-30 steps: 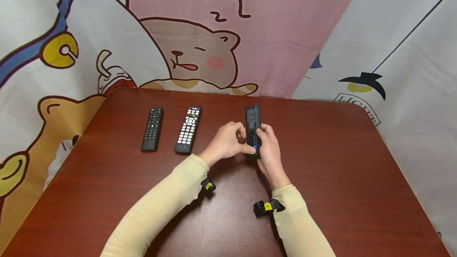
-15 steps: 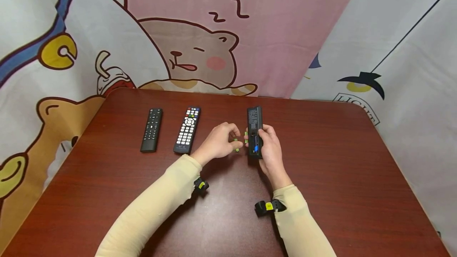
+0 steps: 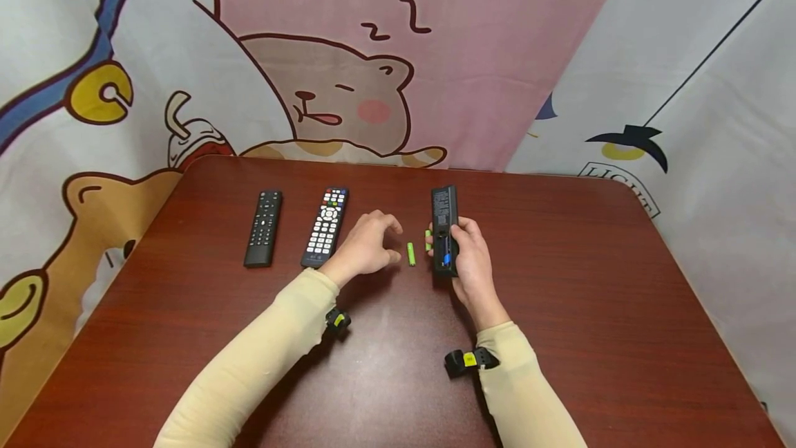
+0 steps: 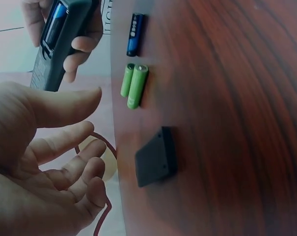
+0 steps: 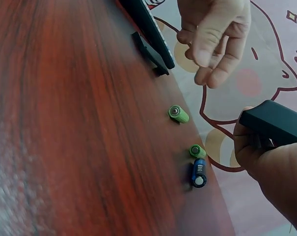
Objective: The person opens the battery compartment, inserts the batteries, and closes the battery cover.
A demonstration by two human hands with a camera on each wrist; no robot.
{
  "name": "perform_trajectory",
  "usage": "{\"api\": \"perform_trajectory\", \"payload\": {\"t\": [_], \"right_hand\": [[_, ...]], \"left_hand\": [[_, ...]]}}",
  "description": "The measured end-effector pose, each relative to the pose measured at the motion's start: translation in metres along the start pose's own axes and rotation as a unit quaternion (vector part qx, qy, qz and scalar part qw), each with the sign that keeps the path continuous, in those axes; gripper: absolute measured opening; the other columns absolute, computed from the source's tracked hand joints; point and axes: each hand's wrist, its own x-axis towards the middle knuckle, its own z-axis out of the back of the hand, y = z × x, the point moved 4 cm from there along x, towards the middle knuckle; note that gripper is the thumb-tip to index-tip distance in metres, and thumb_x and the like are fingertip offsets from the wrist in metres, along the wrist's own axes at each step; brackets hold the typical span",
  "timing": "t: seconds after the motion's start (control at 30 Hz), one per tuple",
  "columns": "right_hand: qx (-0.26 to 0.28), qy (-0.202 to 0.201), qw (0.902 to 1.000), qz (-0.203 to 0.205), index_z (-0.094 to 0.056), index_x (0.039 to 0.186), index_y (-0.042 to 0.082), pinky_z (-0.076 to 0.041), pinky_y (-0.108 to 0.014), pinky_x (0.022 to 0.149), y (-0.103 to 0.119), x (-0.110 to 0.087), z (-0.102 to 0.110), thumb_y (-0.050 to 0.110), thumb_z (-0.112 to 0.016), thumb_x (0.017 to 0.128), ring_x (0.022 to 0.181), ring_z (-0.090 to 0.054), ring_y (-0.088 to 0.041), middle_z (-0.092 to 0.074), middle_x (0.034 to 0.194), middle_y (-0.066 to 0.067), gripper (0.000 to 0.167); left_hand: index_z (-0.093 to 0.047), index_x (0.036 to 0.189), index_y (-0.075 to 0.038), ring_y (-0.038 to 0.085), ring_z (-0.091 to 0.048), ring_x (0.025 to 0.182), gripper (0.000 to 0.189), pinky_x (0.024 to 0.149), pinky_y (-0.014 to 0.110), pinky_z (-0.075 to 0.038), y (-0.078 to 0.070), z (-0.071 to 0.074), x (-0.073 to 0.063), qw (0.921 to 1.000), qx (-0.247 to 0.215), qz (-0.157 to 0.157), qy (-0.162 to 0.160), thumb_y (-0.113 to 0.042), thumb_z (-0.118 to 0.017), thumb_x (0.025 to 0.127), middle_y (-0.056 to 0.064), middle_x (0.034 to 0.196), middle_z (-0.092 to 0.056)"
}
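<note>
My right hand (image 3: 474,258) holds a black remote control (image 3: 444,207) with its back facing up. Its battery compartment is uncovered, and a blue and black battery (image 4: 54,29) lies inside. To its left, my left hand (image 3: 365,244) hovers with fingers loosely bent and nothing between them. One green battery (image 3: 411,254) lies on the table between the hands. A second green battery (image 3: 428,239) shows partly beside the remote. The left wrist view also shows a loose blue battery (image 4: 134,34) on the table and a small black cover-like piece (image 4: 155,160) below my left hand.
Two more remote controls lie face up on the dark red table (image 3: 578,310): an all-black one (image 3: 264,228) at far left, and one with white buttons (image 3: 325,227) close to my left hand. A patterned cloth (image 3: 497,54) hangs behind the table's back edge.
My left hand has moved left, off the remote's battery compartment, where its thumb was pressing. Green batteries under it have come into view. The held remote has shifted slightly right.
</note>
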Motion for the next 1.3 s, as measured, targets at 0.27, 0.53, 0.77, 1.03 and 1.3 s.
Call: {"api": "perform_trajectory", "payload": {"t": [0.27,0.53,0.77,1.03,1.3], "right_hand": [[-0.009,-0.005,0.9999,-0.003,-0.044,0.128,0.004,-0.059,-0.032,0.075,0.002,-0.002,0.002,0.013,-0.03,0.111,0.099,-0.07,-0.026,-0.055,0.132,-0.029,0.024],[-0.016,-0.004,0.9999,-0.004,-0.044,0.129,0.003,-0.059,-0.032,0.077,0.002,-0.001,0.002,0.014,-0.03,0.111,0.1,-0.07,-0.026,-0.055,0.134,-0.031,0.025],[-0.016,-0.002,0.9999,-0.006,-0.043,0.131,0.003,-0.059,-0.034,0.079,0.001,-0.001,0.002,0.015,-0.03,0.111,0.1,-0.07,-0.027,-0.053,0.135,-0.032,0.026],[-0.015,-0.001,0.9999,-0.004,-0.043,0.128,0.002,-0.059,-0.032,0.078,-0.001,0.0,0.002,0.013,-0.03,0.111,0.098,-0.07,-0.024,-0.051,0.134,-0.035,0.024],[-0.017,0.001,0.9999,-0.004,-0.043,0.129,0.002,-0.058,-0.031,0.077,-0.002,-0.001,0.001,0.014,-0.029,0.111,0.098,-0.07,-0.025,-0.051,0.133,-0.035,0.026]], "left_hand": [[-0.069,0.122,-0.005,0.037,-0.051,0.123,0.048,0.102,0.046,-0.046,0.007,0.002,-0.003,0.9995,0.027,0.016,0.009,-0.01,-0.089,0.079,0.014,0.126,-0.061],[-0.068,0.126,-0.006,0.035,-0.05,0.125,0.057,0.105,0.046,-0.045,0.015,0.001,-0.004,0.9971,0.058,0.041,0.027,-0.01,-0.092,0.074,0.014,0.13,-0.059],[-0.068,0.127,-0.005,0.036,-0.05,0.126,0.059,0.107,0.045,-0.044,0.019,0.001,-0.003,0.9953,0.075,0.049,0.037,-0.01,-0.092,0.073,0.016,0.132,-0.058],[-0.069,0.127,-0.003,0.037,-0.052,0.126,0.059,0.108,0.044,-0.044,0.022,-0.001,-0.004,0.9944,0.08,0.054,0.042,-0.008,-0.092,0.073,0.018,0.131,-0.058],[-0.071,0.123,-0.003,0.035,-0.054,0.122,0.056,0.107,0.044,-0.045,0.025,-0.003,-0.002,0.9956,0.071,0.046,0.04,-0.006,-0.093,0.072,0.017,0.125,-0.059]]}}
